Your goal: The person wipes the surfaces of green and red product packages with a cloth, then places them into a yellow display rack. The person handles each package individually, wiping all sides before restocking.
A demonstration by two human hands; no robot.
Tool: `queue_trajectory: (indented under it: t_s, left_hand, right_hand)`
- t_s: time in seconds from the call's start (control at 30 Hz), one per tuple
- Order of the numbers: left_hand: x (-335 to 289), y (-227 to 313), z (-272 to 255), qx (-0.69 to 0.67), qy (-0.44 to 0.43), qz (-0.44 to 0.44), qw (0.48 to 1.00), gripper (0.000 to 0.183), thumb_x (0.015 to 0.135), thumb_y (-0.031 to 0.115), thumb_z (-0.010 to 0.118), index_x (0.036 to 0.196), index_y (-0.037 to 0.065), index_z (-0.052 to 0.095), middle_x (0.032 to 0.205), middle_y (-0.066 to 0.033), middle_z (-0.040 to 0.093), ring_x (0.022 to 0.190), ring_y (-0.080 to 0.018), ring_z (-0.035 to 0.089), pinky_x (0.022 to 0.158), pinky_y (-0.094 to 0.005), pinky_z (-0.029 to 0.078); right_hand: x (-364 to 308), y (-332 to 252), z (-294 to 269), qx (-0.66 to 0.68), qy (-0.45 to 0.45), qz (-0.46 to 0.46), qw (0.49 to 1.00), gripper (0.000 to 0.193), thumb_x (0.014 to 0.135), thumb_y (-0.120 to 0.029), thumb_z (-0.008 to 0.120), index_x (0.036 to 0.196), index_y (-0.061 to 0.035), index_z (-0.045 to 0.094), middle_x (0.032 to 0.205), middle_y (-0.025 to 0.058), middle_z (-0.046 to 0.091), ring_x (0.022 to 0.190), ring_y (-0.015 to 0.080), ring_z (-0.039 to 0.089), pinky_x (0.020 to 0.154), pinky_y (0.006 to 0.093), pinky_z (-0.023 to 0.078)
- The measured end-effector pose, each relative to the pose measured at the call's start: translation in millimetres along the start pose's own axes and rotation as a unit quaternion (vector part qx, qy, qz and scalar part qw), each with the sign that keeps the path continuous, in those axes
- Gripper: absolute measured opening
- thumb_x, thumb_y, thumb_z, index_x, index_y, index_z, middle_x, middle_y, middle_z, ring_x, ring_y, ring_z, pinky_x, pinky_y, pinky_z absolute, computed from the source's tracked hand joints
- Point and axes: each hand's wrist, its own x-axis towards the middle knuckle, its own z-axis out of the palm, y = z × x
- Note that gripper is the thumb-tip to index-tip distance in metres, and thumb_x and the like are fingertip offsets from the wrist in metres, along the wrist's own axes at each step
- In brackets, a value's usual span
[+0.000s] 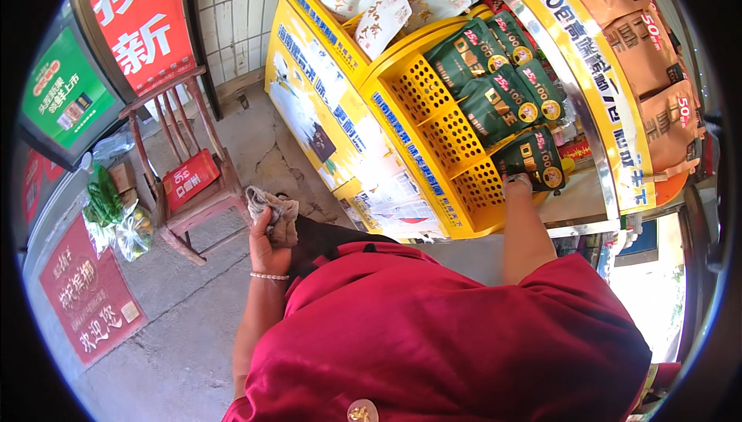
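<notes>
The left grip (267,247) is closed around a crumpled grey cloth (276,212), whose folds stand above the fingers. I think it is bunched so that one hand can carry it easily, and held out to the side so that it stays away from the goods.

The right grip (516,184) is at the lower edge of a dark green pouch (535,155), which lies just beyond the fingers. These fingers look small and partly hidden, so I cannot tell how far they are open, or whether they pinch the pouch or only touch it.

The pouch leans in the part of the yellow rack (450,141) nearest to the right grip. Farther beyond are other green pouches (496,101), overlapping; probably they are tilted so that their fronts can be seen, and the rack's low walls stop them from sliding.

To the right of the right grip, a curved printed panel (609,97) may limit movement to that side; orange-brown bags (666,117) stand behind it. To the left of the left grip is a wooden chair (179,219) with a red packet (191,178) on its seat, near enough that the arm could knock it.
</notes>
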Motion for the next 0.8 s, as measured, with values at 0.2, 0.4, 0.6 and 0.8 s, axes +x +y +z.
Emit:
queue_trajectory:
  t_s: [0.2,0.4,0.6,0.8]
  left_hand:
    - [-2,4,-2,-0.015,0.022,-0.068,0.997,0.021,0.091,0.017,0.063,0.108,0.006,0.062,0.105,-0.0124,0.068,0.094,-0.0275,0.068,0.082,-0.0405,0.057]
    - [-5,-5,10,0.013,0.001,0.04,0.999,0.016,0.088,0.015,0.066,0.101,0.006,0.063,0.096,-0.0099,0.069,0.088,-0.0258,0.068,0.079,-0.0391,0.057]
    - [-7,2,6,0.01,0.013,-0.06,0.998,0.025,0.091,0.019,0.062,0.111,0.004,0.06,0.106,-0.0128,0.068,0.096,-0.0274,0.067,0.081,-0.0383,0.057]
    - [-3,-3,11,0.006,-0.001,-0.021,1.0,0.018,0.091,0.013,0.061,0.108,0.006,0.063,0.102,-0.01,0.069,0.091,-0.0253,0.069,0.078,-0.0363,0.058]
  right_hand:
    - [-12,-10,-36,-0.795,-0.07,-0.507,0.325,0.041,0.085,-0.043,0.066,0.098,-0.0043,0.071,0.104,0.0187,0.069,0.101,0.0348,0.065,0.086,0.0428,0.051]
    - [-58,-21,-30,-0.884,-0.055,-0.408,0.22,0.042,0.087,-0.036,0.067,0.117,-0.0076,0.059,0.118,0.0135,0.062,0.101,0.0293,0.06,0.082,0.0393,0.052]
    - [-85,-19,-45,-0.901,-0.01,-0.405,0.157,0.066,0.089,-0.037,0.066,0.14,-0.0062,0.038,0.139,0.015,0.048,0.121,0.0278,0.052,0.095,0.0364,0.049]
    - [-76,-4,-55,-0.265,-0.095,-0.113,0.953,0.054,0.102,-0.031,0.045,0.147,-0.0043,0.032,0.139,0.0105,0.049,0.122,0.0241,0.054,0.08,0.0361,0.055]
